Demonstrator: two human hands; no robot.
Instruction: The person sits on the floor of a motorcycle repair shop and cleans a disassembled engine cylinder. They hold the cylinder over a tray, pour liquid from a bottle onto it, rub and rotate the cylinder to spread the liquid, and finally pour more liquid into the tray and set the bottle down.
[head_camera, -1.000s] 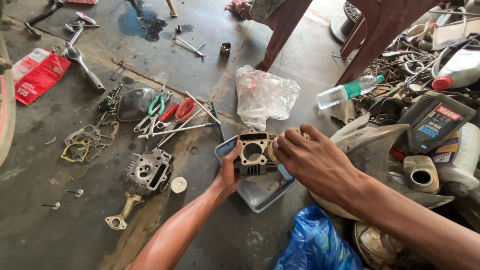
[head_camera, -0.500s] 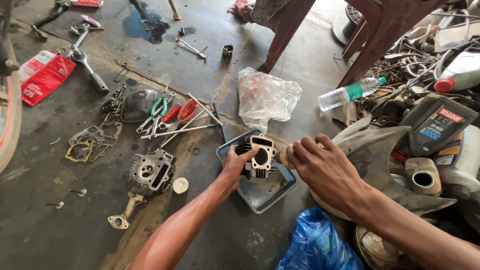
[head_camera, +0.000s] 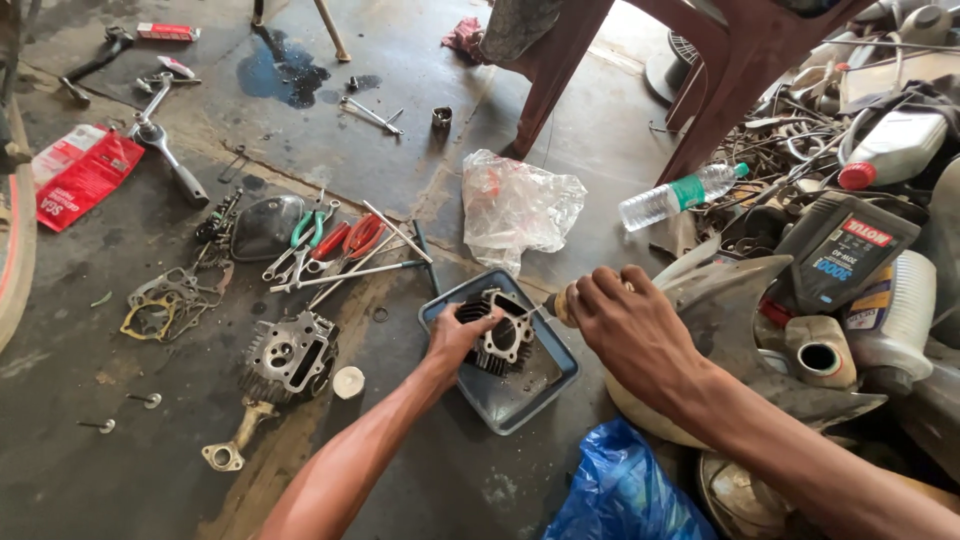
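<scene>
My left hand (head_camera: 457, 338) grips a finned metal engine cylinder (head_camera: 503, 336), holding it on its side inside a blue plastic tray (head_camera: 525, 400) on the concrete floor. My right hand (head_camera: 625, 320) is closed around the light wooden handle of a thin tool (head_camera: 557, 303), whose tip points at the cylinder's right side. The tool's working end is mostly hidden by the cylinder and my fingers.
A cylinder head (head_camera: 288, 355) and a connecting rod (head_camera: 232, 447) lie left of the tray, with pliers (head_camera: 330, 240), a gasket (head_camera: 160, 305) and loose bolts beyond. A clear plastic bag (head_camera: 520, 205), water bottle (head_camera: 680, 195), oil containers (head_camera: 850, 250), blue bag (head_camera: 620, 495) and chair legs (head_camera: 545, 90) surround the spot.
I lowered the cylinder from above the tray down into it and turned it onto its side. My right hand shifted from the cylinder to holding the tool beside it.
</scene>
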